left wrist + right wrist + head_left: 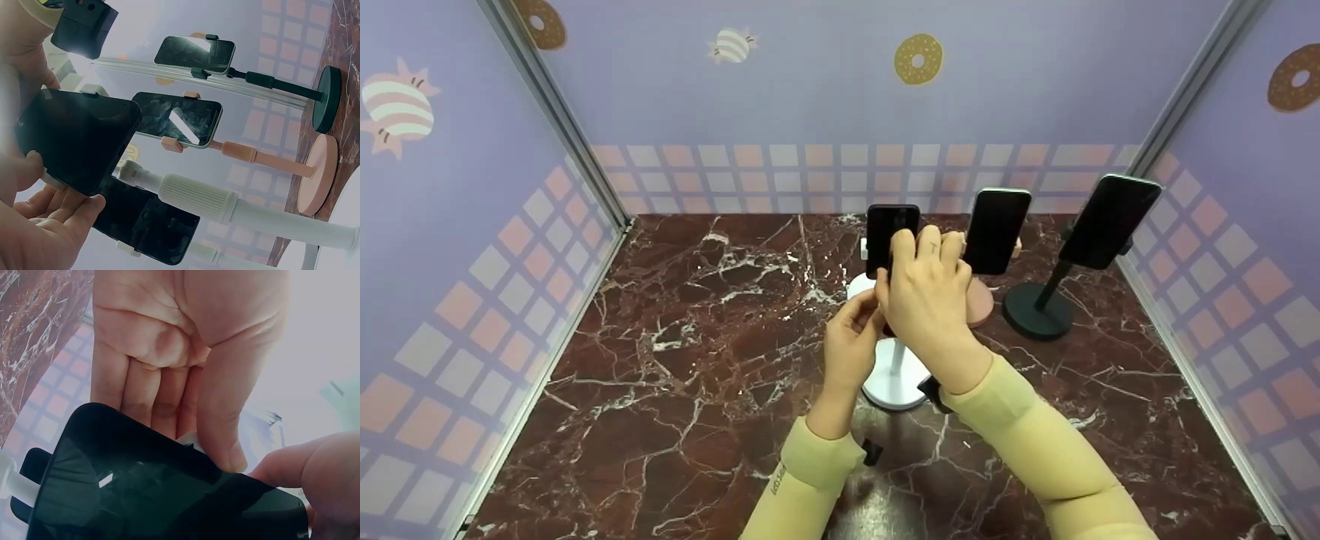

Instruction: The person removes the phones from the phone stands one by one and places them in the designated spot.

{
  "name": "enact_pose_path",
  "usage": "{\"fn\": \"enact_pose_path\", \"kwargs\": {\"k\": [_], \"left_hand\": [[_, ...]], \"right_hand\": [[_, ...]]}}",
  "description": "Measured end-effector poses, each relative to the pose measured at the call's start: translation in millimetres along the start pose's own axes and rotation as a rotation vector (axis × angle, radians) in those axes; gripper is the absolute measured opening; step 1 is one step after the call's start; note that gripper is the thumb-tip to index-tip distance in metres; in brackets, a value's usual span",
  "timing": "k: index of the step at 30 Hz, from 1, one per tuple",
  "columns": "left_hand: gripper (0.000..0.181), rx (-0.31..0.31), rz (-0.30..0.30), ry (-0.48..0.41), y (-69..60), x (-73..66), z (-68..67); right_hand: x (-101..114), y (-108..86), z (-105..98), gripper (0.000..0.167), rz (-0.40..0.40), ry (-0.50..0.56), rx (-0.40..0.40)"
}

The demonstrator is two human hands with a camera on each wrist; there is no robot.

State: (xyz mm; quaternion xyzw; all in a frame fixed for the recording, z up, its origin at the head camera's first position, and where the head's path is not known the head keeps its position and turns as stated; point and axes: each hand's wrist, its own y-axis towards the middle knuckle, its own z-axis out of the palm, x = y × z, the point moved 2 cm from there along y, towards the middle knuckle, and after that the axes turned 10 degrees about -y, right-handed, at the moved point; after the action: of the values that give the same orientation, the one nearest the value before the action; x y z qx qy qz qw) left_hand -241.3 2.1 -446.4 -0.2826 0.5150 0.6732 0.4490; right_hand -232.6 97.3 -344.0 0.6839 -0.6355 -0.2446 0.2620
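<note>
A black smartphone point(79, 140) sits at the clamp of the nearest white phone stand point(197, 197), whose round base point(896, 382) stands on the table. My left hand point(851, 349) pinches the phone's lower edge beside the white clamp jaw, its thumb on the screen side. From the opposite edge, my right hand point(930, 292) grips the same phone; in the right wrist view its thumb point(225, 433) lies along the edge and its fingers curl behind. My right hand largely hides this phone in the head view.
Behind stands a second white stand with a black phone point(883, 240). To its right are a pink stand point(979, 304) with a phone point(997, 232) and a dark green stand point(1037, 311) with a phone point(1112, 223). Patterned panels point(825, 82) enclose the marbled table point(682, 375).
</note>
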Motion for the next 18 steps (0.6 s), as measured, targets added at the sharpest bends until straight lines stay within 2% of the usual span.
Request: {"fn": "enact_pose_path", "kwargs": {"k": [18], "left_hand": [[0.025,0.001,0.048,0.002,-0.1,-1.0,2.2]], "right_hand": [[0.4,0.4,3.2,0.039,-0.030,-0.031,-0.009]]}}
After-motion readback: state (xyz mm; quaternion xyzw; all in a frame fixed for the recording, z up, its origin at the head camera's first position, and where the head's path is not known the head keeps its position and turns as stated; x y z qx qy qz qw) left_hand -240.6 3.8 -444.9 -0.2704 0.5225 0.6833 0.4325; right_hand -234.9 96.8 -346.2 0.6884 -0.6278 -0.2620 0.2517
